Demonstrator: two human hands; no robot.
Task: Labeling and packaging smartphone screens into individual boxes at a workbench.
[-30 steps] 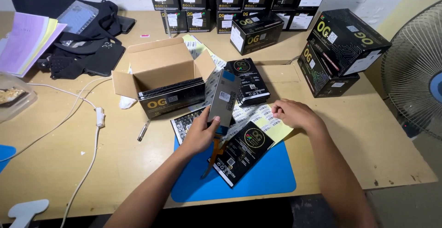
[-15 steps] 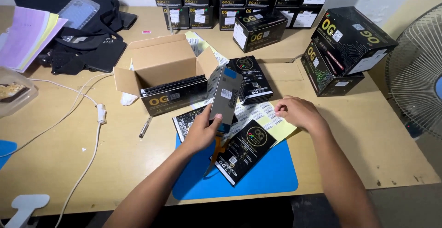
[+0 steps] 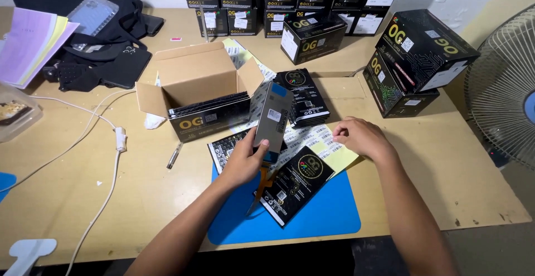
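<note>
Head view, workstation seen from above. My left hand [image 3: 245, 161] holds a flat grey sleeve-like packet [image 3: 271, 117] upright above the blue mat [image 3: 329, 212]; the fingers [image 3: 257, 149] are wrapped around its lower end, thumb on the near face, clamped on it. The packet carries a small white label and a blue tab at its top corner. My right hand [image 3: 361, 136] rests on the yellow sheet of white stickers [image 3: 329, 145] just right of the packet; its fingers [image 3: 338, 133] are drawn together at the tips, pinching at or touching one sticker. I cannot tell whether a sticker is already lifted.

Progress, as judged from the layout: the open cardboard carton [image 3: 192, 78] behind the packet already contains a row of flat black packets standing on edge, so part of the batch appears to be done. A small stack of black packets [image 3: 304, 95] lies beyond the sticker sheet, and one more black packet [image 3: 295, 184] lies flat on the mat under my left wrist, with another printed one partly hidden beneath; these appear yet to be handled. Sealed black boxes [image 3: 421, 47] are stacked at the far and right edges of the surface [image 3: 72, 198].
</note>
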